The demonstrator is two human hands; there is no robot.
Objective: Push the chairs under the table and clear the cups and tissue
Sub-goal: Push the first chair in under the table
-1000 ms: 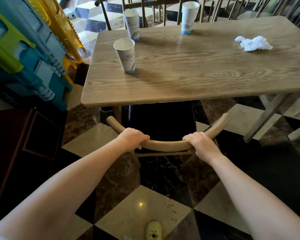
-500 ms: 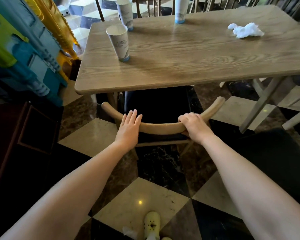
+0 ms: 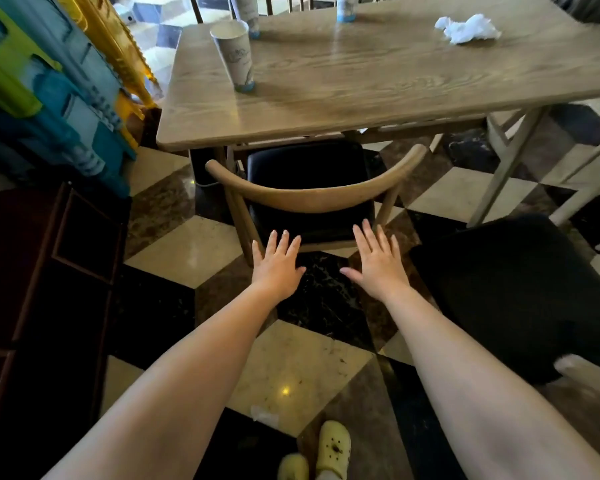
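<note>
A wooden chair (image 3: 312, 197) with a curved backrest and black seat stands pushed partly under the wooden table (image 3: 378, 88). My left hand (image 3: 277, 263) and my right hand (image 3: 378, 261) hover open, fingers spread, just short of the backrest and off it. On the table stand a paper cup (image 3: 236, 57) near the left, a second cup (image 3: 248, 10) behind it and a third cup (image 3: 346, 8) at the far edge, both cut off by the frame. A crumpled white tissue (image 3: 468, 27) lies at the far right.
A second chair's black seat (image 3: 510, 289) is right of me, out from the table. Stacked blue, green and yellow plastic items (image 3: 49, 84) and a dark wooden cabinet (image 3: 42, 271) fill the left. A scrap of paper (image 3: 264, 415) lies on the checkered floor near my yellow shoes (image 3: 331, 448).
Both hands have let go of the chair's backrest and pulled back, opening flat. The chair now sits further under the table.
</note>
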